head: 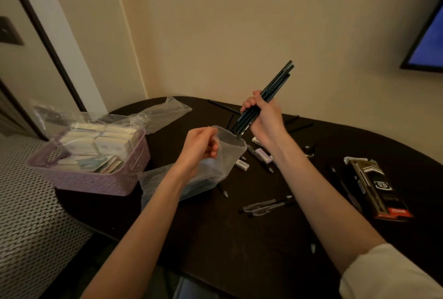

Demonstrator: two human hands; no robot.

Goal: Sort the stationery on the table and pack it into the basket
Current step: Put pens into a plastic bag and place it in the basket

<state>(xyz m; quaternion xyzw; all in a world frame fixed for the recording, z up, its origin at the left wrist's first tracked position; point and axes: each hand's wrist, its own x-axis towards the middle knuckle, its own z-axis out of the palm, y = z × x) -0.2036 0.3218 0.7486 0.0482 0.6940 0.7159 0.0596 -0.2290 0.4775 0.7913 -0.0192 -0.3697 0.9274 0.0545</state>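
Observation:
My right hand [262, 116] grips a bundle of several dark pencils [275, 85], tilted with the tips pointing down into the mouth of a clear plastic bag [227, 152]. My left hand [200, 147] pinches the near rim of that bag and holds it open above the dark table [215, 226]. A lilac woven basket [96, 181] stands at the table's left end, filled with notepads and paper packs under loose clear plastic.
Loose pens [266, 205], small erasers [242, 164] and more dark pencils [299, 128] lie scattered on the table. A black pen box [376, 186] lies at the right. Another empty clear bag [167, 111] lies at the back. A woven seat [28, 214] is left of the table.

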